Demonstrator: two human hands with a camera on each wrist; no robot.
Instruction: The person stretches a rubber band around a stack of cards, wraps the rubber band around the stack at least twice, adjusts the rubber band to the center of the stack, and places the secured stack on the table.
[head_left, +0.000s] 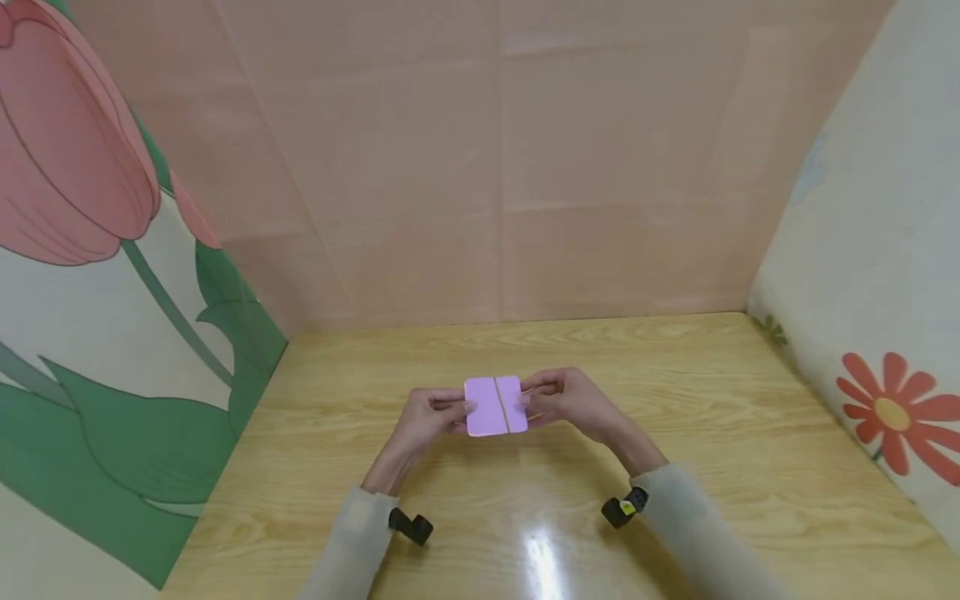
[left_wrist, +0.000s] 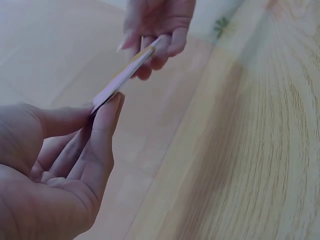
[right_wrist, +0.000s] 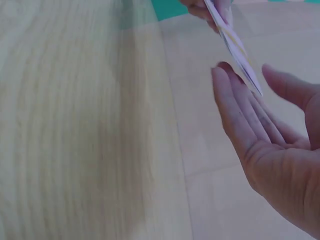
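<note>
A thin lilac square pad [head_left: 485, 408] with rounded corners is held up above the table, with a tan elastic band [head_left: 501, 404] running across its face. My left hand [head_left: 429, 417] pinches its left edge between thumb and fingers, plain in the left wrist view, where the pad [left_wrist: 120, 80] appears nearly edge-on. At the opposite edge is my right hand [head_left: 577, 404]. The right wrist view shows this hand [right_wrist: 272, 135] with fingers extended behind the pad [right_wrist: 245, 67] and the thumb standing apart from it. Whether those fingers touch the back cannot be told.
Beneath the hands lies a wood-grain table [head_left: 315, 467], bright with a reflection near the front. A pinkish panel [head_left: 405, 167] rises along its back edge. Side panels carry a tulip print [head_left: 82, 142] on the left and a red flower [head_left: 892, 412] on the right.
</note>
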